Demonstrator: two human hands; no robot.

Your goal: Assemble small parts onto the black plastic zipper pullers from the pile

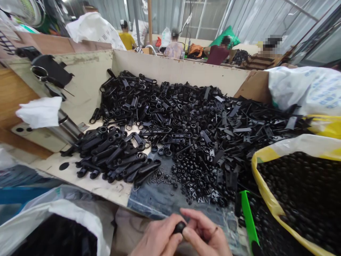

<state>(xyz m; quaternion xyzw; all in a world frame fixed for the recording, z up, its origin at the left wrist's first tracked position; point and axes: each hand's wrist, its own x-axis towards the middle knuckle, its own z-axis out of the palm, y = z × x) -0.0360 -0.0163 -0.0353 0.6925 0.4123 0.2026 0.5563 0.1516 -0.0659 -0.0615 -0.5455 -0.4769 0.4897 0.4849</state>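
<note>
My left hand (160, 234) is closed around a small round black knob (179, 227), low in the view over the table's front edge. The thumb and fingers of my right hand (206, 234) press against the same knob from the right. Just beyond my hands lie a heap of black balls (188, 172), a scatter of thin metal pins (204, 198) and small screws (160, 177). Farther left, a stack of long black handle-like parts (114, 154) rests on the pale board. Whatever sits inside my curled right fingers is hidden.
A large pile of black plastic parts (170, 106) fills the tray behind. To the right stands a yellow-edged sack (255, 167) of black balls beside a green strip (249, 217). A white sack (87, 213) is at lower left, near a metal post (69, 126). Several people sit beyond.
</note>
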